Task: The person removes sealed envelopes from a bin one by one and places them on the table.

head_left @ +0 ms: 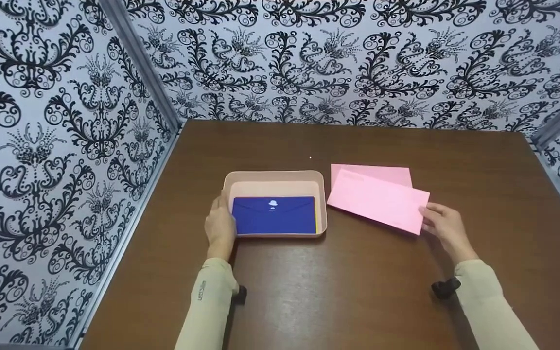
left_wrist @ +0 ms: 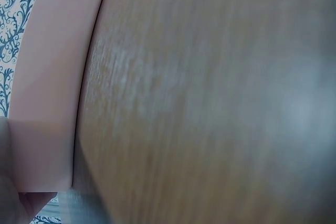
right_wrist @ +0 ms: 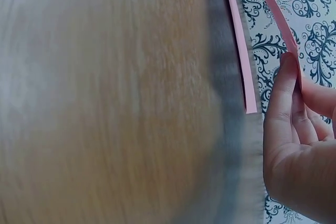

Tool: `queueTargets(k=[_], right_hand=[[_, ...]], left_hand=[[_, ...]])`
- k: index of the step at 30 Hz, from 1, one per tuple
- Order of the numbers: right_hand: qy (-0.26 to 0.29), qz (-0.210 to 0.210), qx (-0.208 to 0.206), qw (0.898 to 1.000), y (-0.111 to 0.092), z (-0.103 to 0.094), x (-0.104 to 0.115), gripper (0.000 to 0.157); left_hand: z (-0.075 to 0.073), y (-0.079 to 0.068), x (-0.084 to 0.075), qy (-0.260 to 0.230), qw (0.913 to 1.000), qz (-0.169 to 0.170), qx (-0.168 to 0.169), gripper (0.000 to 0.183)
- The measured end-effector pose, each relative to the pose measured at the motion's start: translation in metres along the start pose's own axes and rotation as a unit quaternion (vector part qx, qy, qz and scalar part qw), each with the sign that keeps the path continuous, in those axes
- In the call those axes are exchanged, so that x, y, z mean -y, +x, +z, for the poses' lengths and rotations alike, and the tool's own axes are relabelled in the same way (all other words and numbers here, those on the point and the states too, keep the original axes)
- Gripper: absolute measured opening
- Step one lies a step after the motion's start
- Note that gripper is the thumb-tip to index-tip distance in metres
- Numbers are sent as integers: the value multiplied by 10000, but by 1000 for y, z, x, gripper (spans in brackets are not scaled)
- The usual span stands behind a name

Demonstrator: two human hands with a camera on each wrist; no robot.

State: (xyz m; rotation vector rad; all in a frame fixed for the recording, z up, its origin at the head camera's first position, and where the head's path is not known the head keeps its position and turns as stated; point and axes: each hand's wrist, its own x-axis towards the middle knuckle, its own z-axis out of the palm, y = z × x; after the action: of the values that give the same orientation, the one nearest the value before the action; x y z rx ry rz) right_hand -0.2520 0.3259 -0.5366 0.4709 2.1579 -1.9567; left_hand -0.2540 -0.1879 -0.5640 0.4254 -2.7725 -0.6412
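Right-hand grip [head_left: 447, 226]: closed in a pinch on the right end of the upper pink envelope [head_left: 379, 201], thumb and fingers on opposite faces.
Held envelope's place: right of the pink tray [head_left: 275, 175], slanting, its left corner next to the rim; whether they touch cannot be told. The right wrist view shows it slightly bent, the held end raised off the table [head_left: 319, 277].
Its face: pale pink, with faint marks too small to read.
Lower pink envelope [head_left: 387, 171]: on the table, mostly covered by the upper one, its far edge showing beyond. In the right wrist view a gap parts the two near the hand.
Left-hand grip [head_left: 220, 223]: closed on the left wall of the pink tray, thumb over the rim, fingers along the outside.
Pink tray's form: shallow, round-cornered, standing on the table.
Blue envelope [head_left: 272, 221]: flat inside, toward the near wall, flap lines visible, a white hat-shaped emblem above tiny lettering.
Yellow edge [head_left: 316, 223]: a thin strip along the blue one's right side; the rest is hidden.
Sleeves [head_left: 214, 296]: cream, dark lettering on the left one, black wrist gear [head_left: 241, 294] on both arms.
Table surface: brown wood grain.
Walls [head_left: 309, 58]: white with black floral scrolls, grey framing [head_left: 134, 53] at the corners.
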Motion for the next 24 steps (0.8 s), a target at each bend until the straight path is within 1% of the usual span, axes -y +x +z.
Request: queueTargets(k=[5, 9, 11, 13, 18, 20, 24], right_hand=[[-209, 42, 0, 9998, -1, 0, -1, 46], [-444, 61, 32, 9990, -1, -2, -3, 53], [-500, 67, 64, 9987, 0, -3, -4, 53], [-532, 78, 108, 9985, 0, -4, -5, 49], [-524, 55, 260, 9983, 1, -6, -9, 32], [-533, 43, 317, 9981, 1, -6, -9, 31], [-567, 64, 382, 9976, 1, -6, -10, 33]], left_hand=[[0, 0, -1, -32, 9999, -107, 82, 53], [0, 0, -1, -58, 9999, -100, 62, 53], [0, 1, 0, -47, 9999, -81, 54, 53], [0, 1, 0, -27, 10000, -73, 56, 53], [0, 1, 1, 8, 10000, -70, 54, 52], [0, 1, 0, 26, 10000, -61, 38, 52], [0, 0, -1, 48, 10000, -48, 24, 52]])
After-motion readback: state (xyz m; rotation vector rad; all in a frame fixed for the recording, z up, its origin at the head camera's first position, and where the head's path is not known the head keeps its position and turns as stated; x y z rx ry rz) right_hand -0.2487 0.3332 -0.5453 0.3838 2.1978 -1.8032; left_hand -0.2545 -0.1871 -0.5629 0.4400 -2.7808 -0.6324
